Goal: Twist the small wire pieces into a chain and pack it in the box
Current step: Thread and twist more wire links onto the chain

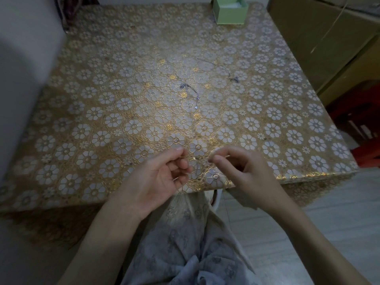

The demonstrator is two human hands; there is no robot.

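A worktop (82,112) covered in a gold and white flower-patterned cloth is seen from above, with two bare hands held over its near edge. On the left, the left hand (162,173) is turned palm up, its fingers curled inward and its thumb and forefinger tip closed together on the near end of a very thin wire chain (196,103). From that pinch the chain is traced away across the cloth as a faint pale line, past a few tiny bright links, to a small bluish-grey tangle near the middle of the worktop. The strand is so fine and the light so dim that its path is lost against the pattern in places, and single links cannot be told apart. Just right of the left hand, and apart from it, the right hand (240,167) is held with fingers curled and thumb and forefinger tip pressed together; a thin bit of wire seems to be pinched there, though it is too small to be made out with certainty. Further right and well away, a second wire piece (224,69) is laid on the cloth, ended by another small dark knot. At the far edge, a pale green box (229,14) is cut off by the frame, its inside mostly hidden.
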